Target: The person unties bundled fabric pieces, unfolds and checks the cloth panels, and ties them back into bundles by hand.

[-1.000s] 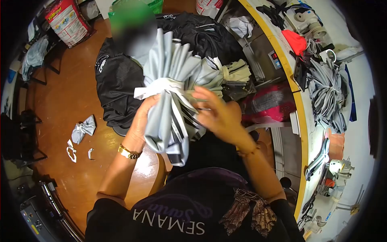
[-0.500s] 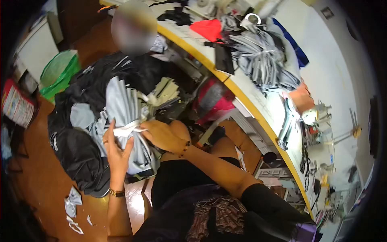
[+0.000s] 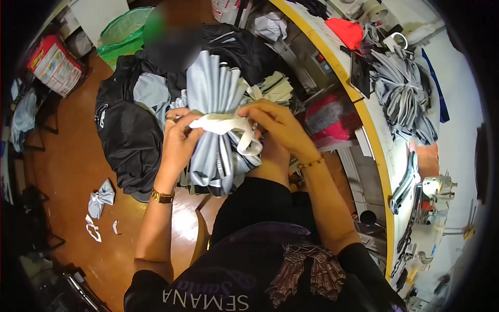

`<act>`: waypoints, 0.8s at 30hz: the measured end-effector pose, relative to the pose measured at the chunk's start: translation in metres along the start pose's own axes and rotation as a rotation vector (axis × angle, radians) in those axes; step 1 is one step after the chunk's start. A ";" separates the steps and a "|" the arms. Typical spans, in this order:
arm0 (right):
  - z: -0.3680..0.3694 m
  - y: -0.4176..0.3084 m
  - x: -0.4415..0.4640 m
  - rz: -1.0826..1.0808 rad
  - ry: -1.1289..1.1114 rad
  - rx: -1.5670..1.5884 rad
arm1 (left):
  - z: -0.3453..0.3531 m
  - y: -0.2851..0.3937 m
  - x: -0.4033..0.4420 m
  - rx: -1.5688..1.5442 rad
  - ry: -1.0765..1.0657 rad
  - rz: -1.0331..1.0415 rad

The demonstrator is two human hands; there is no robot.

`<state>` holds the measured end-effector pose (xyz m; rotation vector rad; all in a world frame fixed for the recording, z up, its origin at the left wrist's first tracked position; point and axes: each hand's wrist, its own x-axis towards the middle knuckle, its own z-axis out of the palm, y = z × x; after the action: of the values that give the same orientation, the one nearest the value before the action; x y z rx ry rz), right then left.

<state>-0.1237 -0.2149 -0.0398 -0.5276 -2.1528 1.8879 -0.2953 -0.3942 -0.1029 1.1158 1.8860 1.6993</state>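
A bundle of light grey fabric (image 3: pixel 215 88) lies in front of me, gathered at its middle by a white cloth strip (image 3: pixel 218 124). My left hand (image 3: pixel 180 140) pinches the strip's left end between thumb and fingers, against the bundle. On the other side, my right hand (image 3: pixel 270 122) has its fingers closed at the strip's right part, and a loop of the strip hangs below them. The exact grip of its fingertips is partly hidden. Black garments (image 3: pixel 132 140) are piled behind and beside the bundle.
A yellow-edged table (image 3: pixel 358 99) on the right bears another grey bundle (image 3: pixel 403 91), a red cloth (image 3: pixel 345 33) and a phone (image 3: pixel 359 74). On the floor lie a small tied grey bundle (image 3: pixel 101 198) and white scraps (image 3: pixel 93 229). A green-lined bin (image 3: pixel 122 36) stands at the back left.
My view has swung back left from the table. The white strip now shows a hanging loop on its right, and my hands are farther apart along it.
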 end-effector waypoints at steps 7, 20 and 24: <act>0.057 0.027 0.011 -0.394 0.069 -0.638 | 0.002 0.013 0.003 0.484 -0.071 0.182; 0.029 0.045 0.003 -0.311 0.036 -0.688 | 0.018 0.003 0.005 0.160 0.121 0.022; 0.033 0.005 0.000 -0.384 0.155 -0.699 | 0.017 0.022 0.006 0.563 0.094 0.385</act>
<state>-0.1359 -0.2441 -0.0495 -0.3199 -2.5410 0.8491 -0.2801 -0.3790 -0.0841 1.7286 2.4179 1.4427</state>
